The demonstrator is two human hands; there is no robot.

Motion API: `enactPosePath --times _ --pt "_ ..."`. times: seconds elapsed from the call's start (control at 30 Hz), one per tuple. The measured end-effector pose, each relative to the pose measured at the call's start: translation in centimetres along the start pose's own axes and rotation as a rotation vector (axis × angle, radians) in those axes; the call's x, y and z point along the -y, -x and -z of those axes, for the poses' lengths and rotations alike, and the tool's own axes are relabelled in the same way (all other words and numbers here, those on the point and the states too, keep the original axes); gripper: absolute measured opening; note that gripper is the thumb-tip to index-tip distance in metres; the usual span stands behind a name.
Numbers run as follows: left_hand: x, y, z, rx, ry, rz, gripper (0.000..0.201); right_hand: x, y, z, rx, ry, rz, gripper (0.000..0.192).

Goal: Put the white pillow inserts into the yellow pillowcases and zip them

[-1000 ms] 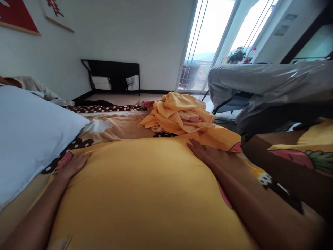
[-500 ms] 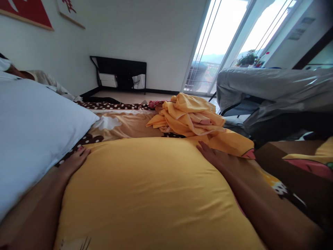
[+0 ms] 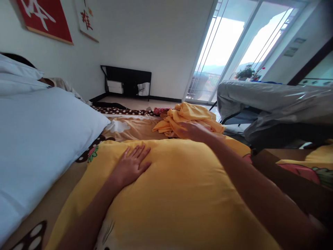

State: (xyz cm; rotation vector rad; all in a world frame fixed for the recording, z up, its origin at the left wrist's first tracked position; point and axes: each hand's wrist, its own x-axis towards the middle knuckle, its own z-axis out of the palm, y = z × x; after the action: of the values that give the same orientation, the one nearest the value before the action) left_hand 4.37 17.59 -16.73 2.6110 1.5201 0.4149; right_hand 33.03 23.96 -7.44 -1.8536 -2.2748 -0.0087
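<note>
both hands moved: left hand (image 3: pixel 131 166) now flat on soft yellow pillow (image 3: pixel 179 194), right hand (image 3: pixel 192 130) gripping crumpled yellow cloth (image 3: pixel 187 116) at 12 o'clock.

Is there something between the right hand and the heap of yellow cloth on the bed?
Nothing visible stands in the way. The right hand is already at the near edge of the crumpled yellow cloth, past the far edge of the yellow pillow. The left hand lies flat on that pillow, off to the side.
</note>
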Motion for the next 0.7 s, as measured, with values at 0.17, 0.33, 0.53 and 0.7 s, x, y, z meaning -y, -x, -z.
enactPosePath --times 0.17,0.33,0.53,0.7 --pt "1.0 0.6 1.2 0.161 0.083 0.097 0.060 7.3 -0.1 -9.1 0.237 -0.109 0.215 0.050" --pt "2.1 -0.3 -0.1 0.009 -0.023 0.213 0.055 6.4 0.3 -12.3 0.265 -0.145 0.230 0.060" --pt "7.9 -1.4 -2.0 0.180 -0.066 0.533 0.066 4.5 0.0 -10.2 0.146 -0.180 0.260 0.056" --pt "12.7 -1.7 -2.4 0.274 -0.086 0.404 0.057 -1.7 1.5 -8.9 0.032 -0.227 0.300 0.052"
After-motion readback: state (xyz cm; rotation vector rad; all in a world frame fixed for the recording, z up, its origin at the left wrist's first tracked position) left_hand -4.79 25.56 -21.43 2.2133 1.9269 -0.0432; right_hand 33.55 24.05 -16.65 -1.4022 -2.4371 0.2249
